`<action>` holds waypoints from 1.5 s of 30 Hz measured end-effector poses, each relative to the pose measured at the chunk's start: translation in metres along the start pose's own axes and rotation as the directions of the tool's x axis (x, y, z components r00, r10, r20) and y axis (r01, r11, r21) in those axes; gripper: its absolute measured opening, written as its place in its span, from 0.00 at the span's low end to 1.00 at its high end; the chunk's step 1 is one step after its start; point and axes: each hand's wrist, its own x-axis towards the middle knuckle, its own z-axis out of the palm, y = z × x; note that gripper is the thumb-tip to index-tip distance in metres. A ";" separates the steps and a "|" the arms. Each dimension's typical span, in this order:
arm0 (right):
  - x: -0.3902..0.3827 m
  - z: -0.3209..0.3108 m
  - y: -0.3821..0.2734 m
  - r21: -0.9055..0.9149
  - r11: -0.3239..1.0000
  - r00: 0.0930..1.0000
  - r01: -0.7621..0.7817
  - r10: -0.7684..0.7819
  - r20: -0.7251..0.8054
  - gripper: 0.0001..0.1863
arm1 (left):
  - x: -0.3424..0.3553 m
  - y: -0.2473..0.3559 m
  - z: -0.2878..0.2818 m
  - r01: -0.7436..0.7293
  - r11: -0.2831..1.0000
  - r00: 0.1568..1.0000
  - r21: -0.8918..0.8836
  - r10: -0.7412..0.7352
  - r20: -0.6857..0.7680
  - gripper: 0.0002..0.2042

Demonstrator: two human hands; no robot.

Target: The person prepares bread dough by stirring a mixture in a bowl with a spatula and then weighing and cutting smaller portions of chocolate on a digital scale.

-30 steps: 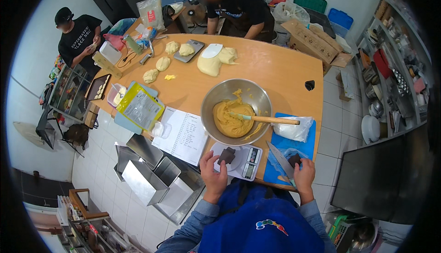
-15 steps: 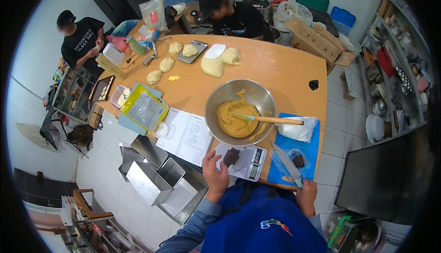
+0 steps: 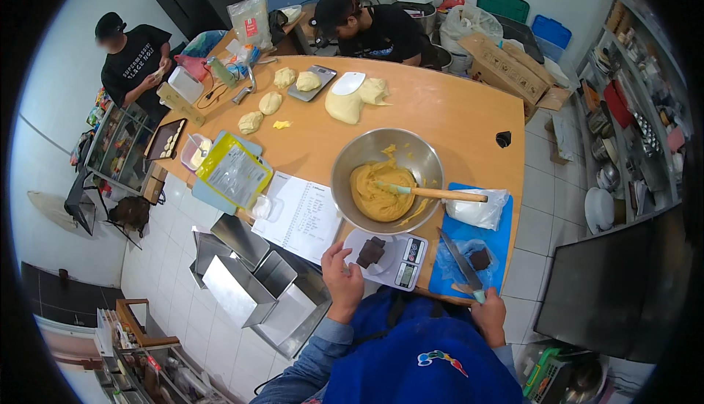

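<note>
Dark brown chocolate pieces [image 3: 372,252] sit on a small white dish on the white digital kitchen scale [image 3: 408,250] at the table's near edge. By the scale's left side is my left hand [image 3: 342,284], fingers apart and curved, holding nothing. My right hand [image 3: 489,311] is wrapped round the pale handle of a knife [image 3: 460,261]. Its blade points away from me over a blue cutting board [image 3: 449,289], beside a chocolate block [image 3: 480,259] in a clear plastic bag. Beyond the scale stands a steel bowl [image 3: 339,197] of yellow-brown batter [image 3: 370,195], with a wooden-handled spatula [image 3: 451,194] resting across it.
A bag of white powder [image 3: 478,210] lies on the board's far end. Left are an open notebook [image 3: 302,217], a yellow pouch [image 3: 233,172] and metal loaf pans [image 3: 238,290]. Dough pieces [image 3: 345,107] lie farther back. Two people [image 3: 136,59] are beyond the table.
The knife has shifted slightly right, its blade now nearer the bagged chocolate, and my right hand has turned a little. My left hand stays by the scale, apart from the chocolate.
</note>
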 end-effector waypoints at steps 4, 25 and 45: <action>-0.007 -0.006 -0.004 0.042 0.999 1.000 -0.005 0.006 -0.020 0.17 | -0.002 -0.002 -0.002 0.054 0.998 0.998 0.015 -0.054 0.019 0.16; -0.016 -0.011 0.004 0.246 0.961 0.977 0.127 -0.079 -0.198 0.13 | -0.012 -0.012 -0.003 0.088 0.985 0.984 0.145 -0.109 0.141 0.15; -0.017 -0.018 0.002 0.235 0.955 0.968 0.180 -0.131 -0.212 0.12 | -0.016 -0.010 -0.002 0.128 0.979 0.971 0.161 -0.157 0.178 0.14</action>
